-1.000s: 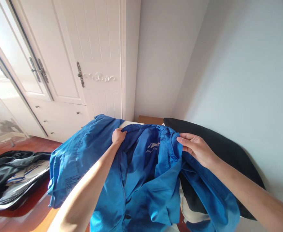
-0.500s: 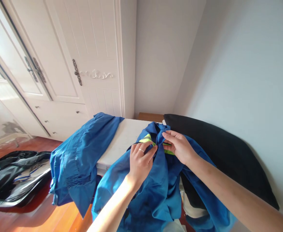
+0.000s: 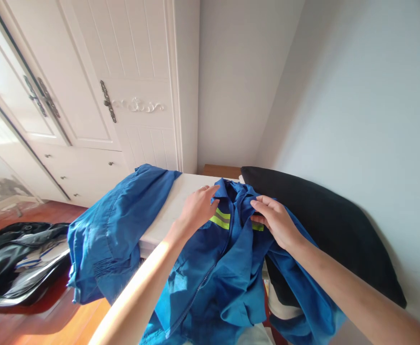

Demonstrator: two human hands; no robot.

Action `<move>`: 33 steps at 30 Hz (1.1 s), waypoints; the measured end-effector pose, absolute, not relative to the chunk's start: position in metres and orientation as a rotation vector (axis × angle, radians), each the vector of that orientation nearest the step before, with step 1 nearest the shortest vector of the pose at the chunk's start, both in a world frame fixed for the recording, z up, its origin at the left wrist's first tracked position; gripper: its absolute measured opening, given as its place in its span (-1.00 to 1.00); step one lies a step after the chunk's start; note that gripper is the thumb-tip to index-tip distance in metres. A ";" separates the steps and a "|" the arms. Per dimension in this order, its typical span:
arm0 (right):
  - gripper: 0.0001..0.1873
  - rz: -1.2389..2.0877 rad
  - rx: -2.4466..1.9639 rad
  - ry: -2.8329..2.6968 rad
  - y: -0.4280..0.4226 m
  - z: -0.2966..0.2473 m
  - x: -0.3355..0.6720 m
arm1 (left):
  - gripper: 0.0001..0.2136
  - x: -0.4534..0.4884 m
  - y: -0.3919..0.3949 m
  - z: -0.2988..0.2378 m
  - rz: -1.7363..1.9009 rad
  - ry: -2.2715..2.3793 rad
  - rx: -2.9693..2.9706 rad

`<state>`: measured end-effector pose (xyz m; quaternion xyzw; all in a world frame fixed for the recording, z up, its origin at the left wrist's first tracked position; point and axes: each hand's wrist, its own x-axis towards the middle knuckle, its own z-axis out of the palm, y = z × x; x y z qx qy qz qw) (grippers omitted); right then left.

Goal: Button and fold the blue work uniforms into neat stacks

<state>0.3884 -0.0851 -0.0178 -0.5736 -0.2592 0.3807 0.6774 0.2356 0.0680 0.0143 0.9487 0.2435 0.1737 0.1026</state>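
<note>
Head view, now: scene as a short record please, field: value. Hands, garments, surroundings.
left hand: thumb and forefinger apart, at the left side of the collar; grip unclear
right hand: pinching cloth near the collar's right side
blue jacket: rumpled, yellow-green stripes on the chest, zipper teeth showing
second blue garment: left of the jacket, draped over the white surface
right side: large black item, identity unclear
floor left: open dark case with contents
background: white wardrobe
</note>
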 end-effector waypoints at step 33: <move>-0.68 0.486 -1.506 -0.867 -0.011 -0.035 0.391 | -0.69 0.280 0.121 -0.015 0.339 0.374 1.246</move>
